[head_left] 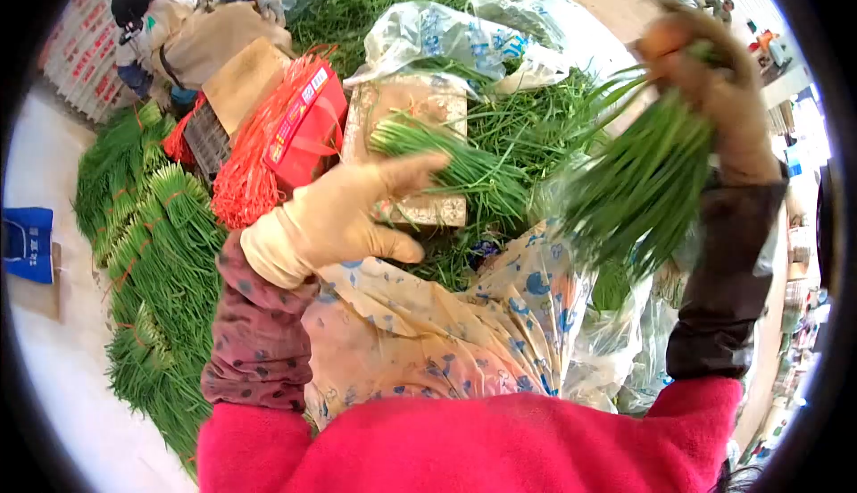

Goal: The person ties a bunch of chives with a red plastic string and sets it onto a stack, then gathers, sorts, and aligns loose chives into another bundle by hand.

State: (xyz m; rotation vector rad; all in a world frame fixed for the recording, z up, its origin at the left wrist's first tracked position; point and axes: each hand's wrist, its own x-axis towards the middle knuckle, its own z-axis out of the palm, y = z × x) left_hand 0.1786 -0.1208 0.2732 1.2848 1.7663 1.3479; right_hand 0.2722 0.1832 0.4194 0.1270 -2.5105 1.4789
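Observation:
My left hand point(335, 216), in a pale rubber glove, reaches over the near left corner of the cardboard box point(406, 98). Its fingers are apart and nothing is in it. On the box lies a bunch of green chives point(451, 158), pale stem ends to the left and leaf tips to the right, just beyond my left fingertips. Raised at the right, my gloved right hand point(705, 73) is blurred by motion. It is closed round the stem end of another chive bunch point(638, 189), whose leaves hang down and to the left.
Red plastic ties point(268, 149) hang over a red box point(308, 127) left of the work box. Tied chive bundles point(165, 252) are piled at the left. Loose chives point(393, 2) and clear plastic bags point(446, 37) lie behind. Another person point(178, 11) sits at the upper left.

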